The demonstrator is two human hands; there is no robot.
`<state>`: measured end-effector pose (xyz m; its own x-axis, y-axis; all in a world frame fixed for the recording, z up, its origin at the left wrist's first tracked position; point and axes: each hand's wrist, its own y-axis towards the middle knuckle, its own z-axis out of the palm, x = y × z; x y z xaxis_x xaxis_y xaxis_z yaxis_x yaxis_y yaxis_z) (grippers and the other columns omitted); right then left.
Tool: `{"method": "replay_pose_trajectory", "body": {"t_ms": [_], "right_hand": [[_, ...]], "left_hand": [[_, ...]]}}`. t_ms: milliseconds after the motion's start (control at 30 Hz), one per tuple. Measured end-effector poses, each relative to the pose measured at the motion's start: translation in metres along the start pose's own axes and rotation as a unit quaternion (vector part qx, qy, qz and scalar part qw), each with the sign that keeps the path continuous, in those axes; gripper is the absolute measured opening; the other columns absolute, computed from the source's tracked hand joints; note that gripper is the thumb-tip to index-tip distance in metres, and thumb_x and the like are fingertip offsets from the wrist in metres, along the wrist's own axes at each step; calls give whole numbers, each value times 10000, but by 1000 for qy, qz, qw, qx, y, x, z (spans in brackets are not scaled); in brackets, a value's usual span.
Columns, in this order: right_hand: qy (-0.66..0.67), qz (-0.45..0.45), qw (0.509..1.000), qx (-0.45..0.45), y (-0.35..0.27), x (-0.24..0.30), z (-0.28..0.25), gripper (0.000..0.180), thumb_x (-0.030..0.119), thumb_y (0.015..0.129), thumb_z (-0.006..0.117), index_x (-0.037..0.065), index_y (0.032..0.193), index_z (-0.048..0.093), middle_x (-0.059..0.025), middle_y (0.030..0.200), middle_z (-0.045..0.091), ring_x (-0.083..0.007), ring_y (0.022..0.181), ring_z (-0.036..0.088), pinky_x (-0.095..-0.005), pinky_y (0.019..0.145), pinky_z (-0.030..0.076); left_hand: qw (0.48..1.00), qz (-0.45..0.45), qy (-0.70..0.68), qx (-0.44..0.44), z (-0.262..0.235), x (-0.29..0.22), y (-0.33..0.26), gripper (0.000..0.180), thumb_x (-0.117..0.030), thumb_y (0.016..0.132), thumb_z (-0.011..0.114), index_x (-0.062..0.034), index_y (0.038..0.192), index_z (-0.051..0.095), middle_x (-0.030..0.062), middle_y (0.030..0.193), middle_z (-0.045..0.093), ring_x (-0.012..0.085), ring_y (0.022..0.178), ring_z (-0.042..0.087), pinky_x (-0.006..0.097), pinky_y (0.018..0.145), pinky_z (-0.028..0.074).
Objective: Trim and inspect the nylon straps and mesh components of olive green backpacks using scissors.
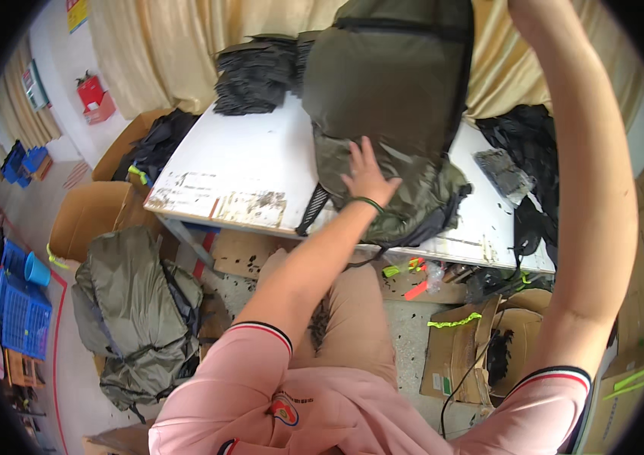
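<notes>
A large olive-green backpack [383, 87] with black edging lies on the white table [242, 155], its far end running out of the top of the picture. My left hand [368, 182] rests on its nearer part, fingers spread over the wrinkled fabric. A black strap [313, 206] hangs from the bag near the table's front edge. My right arm is stretched up and away on the right. Only the base of my right hand [528, 7] shows at the top edge, so its fingers are hidden and I cannot see whether it touches anything.
Stacked black fabric pieces [255, 74] stand at the back left of the table. Black straps [523, 140] and a plastic-wrapped packet [502, 174] lie at the right. More olive bags [136, 284] are heaped at left, near a cardboard box [88, 218]. Another open carton [455, 353] stands below the table.
</notes>
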<state>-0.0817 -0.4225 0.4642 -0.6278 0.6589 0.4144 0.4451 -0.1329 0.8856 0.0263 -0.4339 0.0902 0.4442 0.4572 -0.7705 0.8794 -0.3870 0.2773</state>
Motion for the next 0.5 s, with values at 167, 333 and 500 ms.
{"method": "replay_pose_trajectory", "body": {"t_ms": [167,333,500], "right_hand": [[-73,98,992,-10,-44,-46,-49,189,57,708,681,56,829,535,-7,674,529,-105,586,512,-252,541,413],[-37,129,990,-38,-61,-96,-78,170,122,752,706,54,847,583,8,690,553,-99,627,523,-244,607,413],[-70,0,997,37,-20,-95,-74,239,239,827,644,23,919,595,-33,839,610,-131,754,572,-281,722,440]], "left_hand": [[981,-48,-81,170,4,114,71,883,-424,688,765,24,1355,402,261,1277,518,364,1223,483,349,1019,399],[993,-98,3,66,12,141,42,711,-602,751,620,-7,1141,620,242,1136,611,377,1060,586,414,924,457],[990,-111,84,36,14,117,21,719,-627,762,592,-26,1157,615,233,1143,590,392,1102,539,442,935,440]]}}
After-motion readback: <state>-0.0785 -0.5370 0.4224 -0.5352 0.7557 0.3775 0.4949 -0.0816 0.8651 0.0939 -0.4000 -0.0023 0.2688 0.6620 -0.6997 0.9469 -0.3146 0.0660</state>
